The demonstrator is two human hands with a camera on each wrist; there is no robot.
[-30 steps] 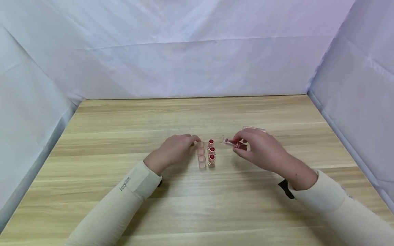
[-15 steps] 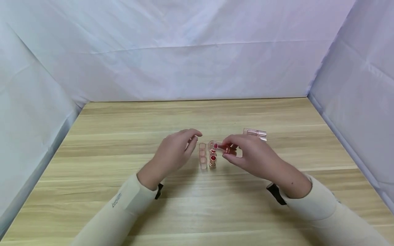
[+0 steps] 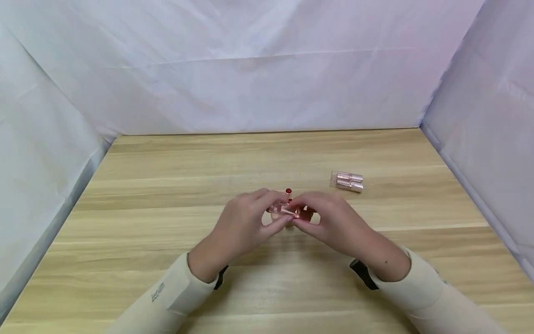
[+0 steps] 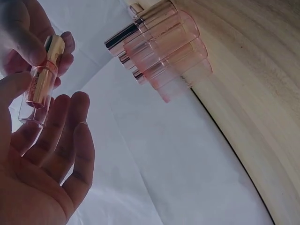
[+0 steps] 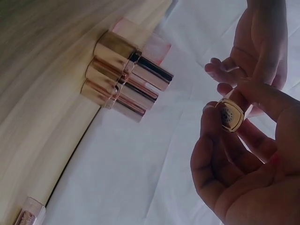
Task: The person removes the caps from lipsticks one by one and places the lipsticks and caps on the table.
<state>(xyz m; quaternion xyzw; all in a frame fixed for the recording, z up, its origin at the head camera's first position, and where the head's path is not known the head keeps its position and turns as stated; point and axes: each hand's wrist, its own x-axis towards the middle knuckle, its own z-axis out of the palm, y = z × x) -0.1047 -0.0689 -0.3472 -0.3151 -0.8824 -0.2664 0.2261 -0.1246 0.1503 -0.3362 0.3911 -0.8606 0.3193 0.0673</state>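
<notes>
Above the table, in front of me, my right hand (image 3: 333, 222) pinches the gold base of a lipstick (image 4: 55, 47). Its clear cap (image 4: 33, 115) covers the other end, and my left hand (image 3: 244, 225) holds this cap between thumb and fingers. In the right wrist view the square underside of the lipstick's base (image 5: 229, 117) faces the camera. Just beneath my hands stand uncapped lipsticks (image 5: 112, 70) in a row, one red tip (image 3: 289, 191) showing past my fingers. Beside them stands a row of pinkish clear caps (image 4: 183, 61), mostly hidden in the head view.
Two capped lipsticks (image 3: 349, 182) lie side by side to the right, beyond my right hand. The wooden table (image 3: 187, 167) ends at a white cloth wall (image 3: 267, 93) at the back, with more white cloth on both sides.
My right hand has carried the lipstick with its cap leftward over the standing row. My left hand has left the caps' side, opened, and come in to take hold of the clear cap.
</notes>
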